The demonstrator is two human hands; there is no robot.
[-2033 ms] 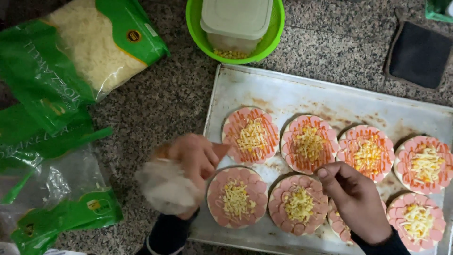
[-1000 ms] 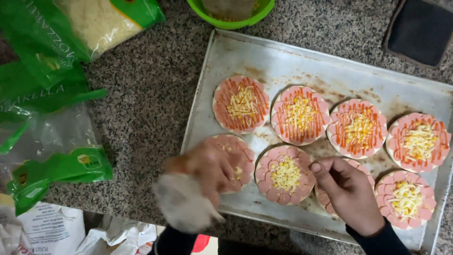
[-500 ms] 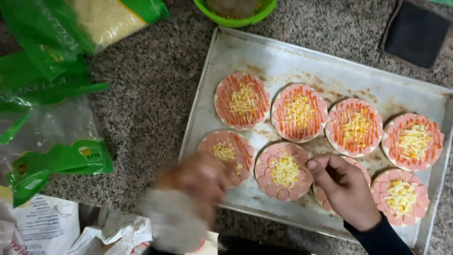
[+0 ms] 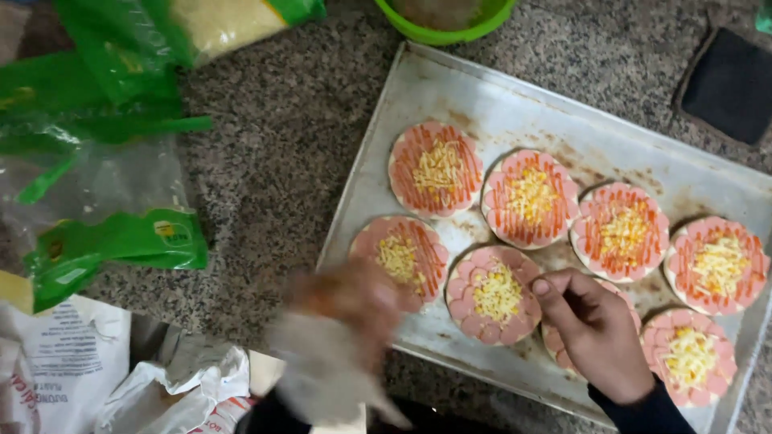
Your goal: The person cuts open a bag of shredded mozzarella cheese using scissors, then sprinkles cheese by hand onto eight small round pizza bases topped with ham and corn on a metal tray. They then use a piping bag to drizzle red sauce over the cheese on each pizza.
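Observation:
A metal baking tray (image 4: 450,88) holds two rows of small round pizzas with pink sausage slices, red sauce stripes and grated cheese. My left hand (image 4: 347,301) is blurred at the tray's near left corner, just below the front-left pizza (image 4: 400,255), and grips a pale soft object (image 4: 322,374) that I cannot identify. My right hand (image 4: 599,333) lies with curled, pinched fingers over a mostly hidden pizza (image 4: 555,344), next to the front middle pizza (image 4: 492,293). Whether it holds anything between the fingertips is not visible.
A green bowl (image 4: 442,24) stands beyond the tray. A green bag of grated cheese (image 4: 217,20) and crumpled green-and-clear bags (image 4: 104,185) lie left on the speckled counter. A black cloth (image 4: 728,84) is at the far right. White paper bags (image 4: 72,362) sit past the counter's near-left edge.
My left hand has drawn back off the front-left pizza toward me with the pale object, uncovering that pizza. My right hand has stayed over the same pizza.

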